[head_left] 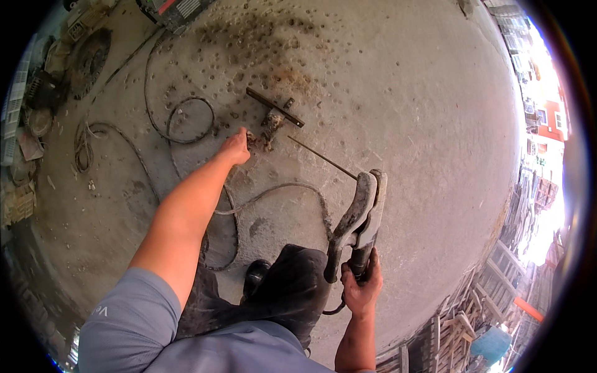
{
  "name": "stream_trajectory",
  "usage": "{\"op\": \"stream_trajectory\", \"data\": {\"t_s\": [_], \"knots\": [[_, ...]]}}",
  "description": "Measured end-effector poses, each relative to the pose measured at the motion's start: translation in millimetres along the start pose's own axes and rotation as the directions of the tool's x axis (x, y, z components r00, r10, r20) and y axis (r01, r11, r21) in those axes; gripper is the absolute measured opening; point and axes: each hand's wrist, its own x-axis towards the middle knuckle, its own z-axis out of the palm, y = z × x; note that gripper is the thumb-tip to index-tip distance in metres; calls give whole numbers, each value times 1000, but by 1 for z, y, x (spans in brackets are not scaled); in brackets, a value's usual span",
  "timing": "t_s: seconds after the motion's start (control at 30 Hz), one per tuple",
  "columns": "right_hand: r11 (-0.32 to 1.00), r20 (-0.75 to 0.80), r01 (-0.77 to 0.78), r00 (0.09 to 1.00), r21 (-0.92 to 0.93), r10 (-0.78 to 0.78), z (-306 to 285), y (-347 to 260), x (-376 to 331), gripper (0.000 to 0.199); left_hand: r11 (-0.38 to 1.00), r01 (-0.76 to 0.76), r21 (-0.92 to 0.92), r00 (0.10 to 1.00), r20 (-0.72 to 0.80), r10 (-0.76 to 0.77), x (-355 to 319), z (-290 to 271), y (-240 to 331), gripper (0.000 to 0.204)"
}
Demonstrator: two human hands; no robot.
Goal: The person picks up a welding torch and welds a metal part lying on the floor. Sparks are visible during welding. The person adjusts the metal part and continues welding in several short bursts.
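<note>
My right hand [363, 289] is wrapped round the dark handle of a welding electrode holder [358, 208], right of my knee. Clamped in its worn grey jaws is a thin electrode [323, 157], its tip slanting up and left toward a rusty metal piece. That piece has a flat dark bar [264, 101] across a rough, crusted part [272, 122] and lies on the floor. My left hand [235, 148] reaches out to its lower left. The fingers are closed at a small rough brown lump [251, 140]; whether it belongs to the piece, I cannot tell.
Cables [292, 185] loop across the pitted concrete floor [435, 124], some near my shoe [255, 273]. A machine [183, 13] stands at the far left. A tyre [91, 62] and clutter line the left edge. Wooden pieces [463, 323] and a blue object [491, 345] pile up at lower right.
</note>
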Motion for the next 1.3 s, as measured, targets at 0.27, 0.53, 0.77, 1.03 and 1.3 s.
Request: {"op": "stream_trajectory", "data": {"t_s": [0.27,0.53,0.77,1.03,1.3], "knots": [[999,-31,-13,999,39,14,-3,9,-10,67,992,-110,-68,993,-50,107,12,14,-14,72],[998,-48,-39,998,40,41,0,13,-9,67,987,-116,-107,989,-99,106,11,5,-24,70],[1000,-45,-29,999,0,29,1,3,-6,67,997,13,-77,1000,28,-11,2,-9,-5,77],[999,-29,-30,999,-26,29,2,-2,-6,66,960,-14,-281,998,-57,-2,-11,-16,9,97],[999,-22,-15,1000,-47,14,5,-7,-3,67,933,-65,-355,996,-87,36,12,-1,-16,90]]}}
